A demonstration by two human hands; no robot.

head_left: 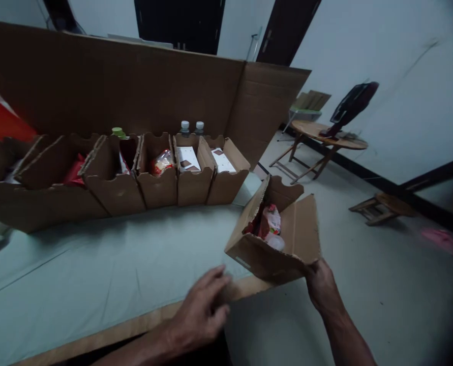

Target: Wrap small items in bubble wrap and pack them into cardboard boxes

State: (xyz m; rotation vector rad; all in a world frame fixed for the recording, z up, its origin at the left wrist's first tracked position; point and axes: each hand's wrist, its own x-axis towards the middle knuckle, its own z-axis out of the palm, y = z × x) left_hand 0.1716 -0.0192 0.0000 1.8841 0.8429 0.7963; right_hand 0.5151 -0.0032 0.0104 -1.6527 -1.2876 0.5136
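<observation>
An open-topped cardboard box (264, 262) is tilted at the table's right front corner. Red and white packets (272, 219) lie inside it, beside a pale rounded thing (275, 241) I cannot make out. My right hand (323, 287) grips the box at its lower right corner, its fingers partly hidden behind the cardboard. Left of the box, apart from it, my left hand (200, 307) hovers over the table edge. Its fingers are slightly blurred but apart, and it holds nothing.
A row of cardboard bins (157, 189) stands along the back of the table (127, 259), holding packets and white boxes (188, 158). Behind rises a tall cardboard screen (134, 91), with two white-capped bottles (185, 127) before it. A round table (306, 129) with a fan (354, 104) and a stool (386, 206) stand right.
</observation>
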